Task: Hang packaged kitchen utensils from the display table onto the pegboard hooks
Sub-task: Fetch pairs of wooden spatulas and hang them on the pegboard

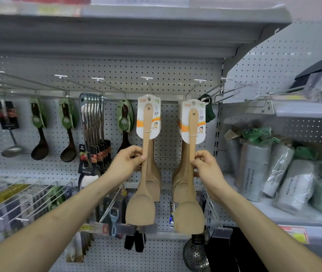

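1. One pegboard (168, 75) fills the view; ladles (39, 150) hang at left.
2. Left spatula (140, 211) and right spatula (190, 218): upright, blades down, side by side, each in front of hung stacks (155, 173).
3. Left hand (130, 161): fingers curled round left spatula's handle, mid-length. Right hand (205, 165): thumb and fingers pinch right spatula's handle.
4. Cards (148, 116) at handle tops, just under hooks (146, 78); can't tell if threaded on.

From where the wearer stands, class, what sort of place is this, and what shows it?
Probably a shop's kitchenware aisle: pegboard hooks, carded wooden spatulas and ladles hanging, and a shelf-edge price label.
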A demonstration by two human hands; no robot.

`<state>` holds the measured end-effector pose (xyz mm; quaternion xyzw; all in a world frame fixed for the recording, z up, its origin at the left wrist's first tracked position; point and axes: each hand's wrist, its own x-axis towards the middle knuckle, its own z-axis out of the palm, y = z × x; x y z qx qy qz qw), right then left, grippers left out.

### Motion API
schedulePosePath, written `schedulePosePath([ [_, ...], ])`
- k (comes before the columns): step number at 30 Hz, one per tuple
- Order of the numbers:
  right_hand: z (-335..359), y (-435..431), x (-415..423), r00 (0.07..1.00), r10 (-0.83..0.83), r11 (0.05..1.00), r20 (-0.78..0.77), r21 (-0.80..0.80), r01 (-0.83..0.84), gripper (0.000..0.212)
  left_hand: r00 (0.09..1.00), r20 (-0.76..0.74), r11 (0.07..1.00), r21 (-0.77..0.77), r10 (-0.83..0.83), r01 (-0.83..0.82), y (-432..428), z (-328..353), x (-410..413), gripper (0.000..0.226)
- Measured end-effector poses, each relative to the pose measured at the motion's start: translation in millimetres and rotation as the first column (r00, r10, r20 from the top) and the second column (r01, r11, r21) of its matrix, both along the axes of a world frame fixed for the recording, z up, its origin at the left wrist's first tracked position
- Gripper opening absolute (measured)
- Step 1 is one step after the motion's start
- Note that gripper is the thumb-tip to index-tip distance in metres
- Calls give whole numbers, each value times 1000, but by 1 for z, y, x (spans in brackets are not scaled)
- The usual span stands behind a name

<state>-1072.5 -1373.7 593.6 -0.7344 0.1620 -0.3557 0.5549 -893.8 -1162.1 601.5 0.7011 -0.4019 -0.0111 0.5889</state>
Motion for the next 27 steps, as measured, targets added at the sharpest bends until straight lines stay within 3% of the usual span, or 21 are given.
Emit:
schedulePosePath([
  [14,-6,-29,45,999,-42,998,-35,37,44,11,995,-100,1000,-6,-1,1,-32,-6,34,11],
  [27,-16,-37,50,995,-97,992,36,80,94,9,995,-91,999,17,-29,31,-38,-3,39,7],
])
